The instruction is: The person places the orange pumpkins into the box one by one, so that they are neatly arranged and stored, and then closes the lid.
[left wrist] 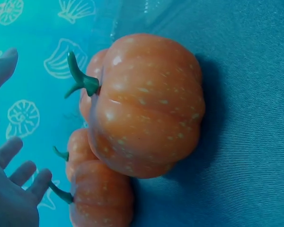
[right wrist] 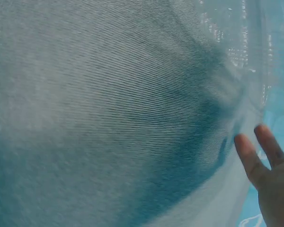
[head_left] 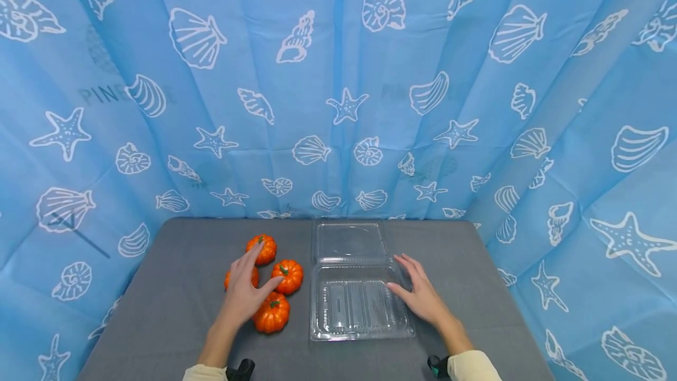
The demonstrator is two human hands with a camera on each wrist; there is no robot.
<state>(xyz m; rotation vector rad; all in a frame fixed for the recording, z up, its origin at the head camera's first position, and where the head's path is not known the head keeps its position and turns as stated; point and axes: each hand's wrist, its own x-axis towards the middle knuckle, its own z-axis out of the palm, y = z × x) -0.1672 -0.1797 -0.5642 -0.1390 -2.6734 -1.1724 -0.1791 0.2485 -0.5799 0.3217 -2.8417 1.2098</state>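
Several small orange toy pumpkins with green stems are grouped left of centre on the table. My left hand (head_left: 246, 291) is spread over them, fingers apart, holding nothing; it partly hides the leftmost pumpkin (head_left: 255, 277). One pumpkin (head_left: 272, 313) lies nearest me, another (head_left: 288, 277) by the thumb, and a third (head_left: 262, 249) at the back near the fingertips. In the left wrist view a large near pumpkin (left wrist: 151, 104) sits beside the left fingers (left wrist: 21, 172). A clear plastic clamshell box (head_left: 324, 333) stands open at centre. My right hand (head_left: 422, 296) hovers at its right side, fingers extended and nothing held.
The box's lid (head_left: 349, 241) lies folded back toward the far table edge. A grey cloth covers the table (head_left: 449, 251). A blue curtain (head_left: 344, 175) with white shell prints hangs behind and on both sides. Each wrist wears a black strap.
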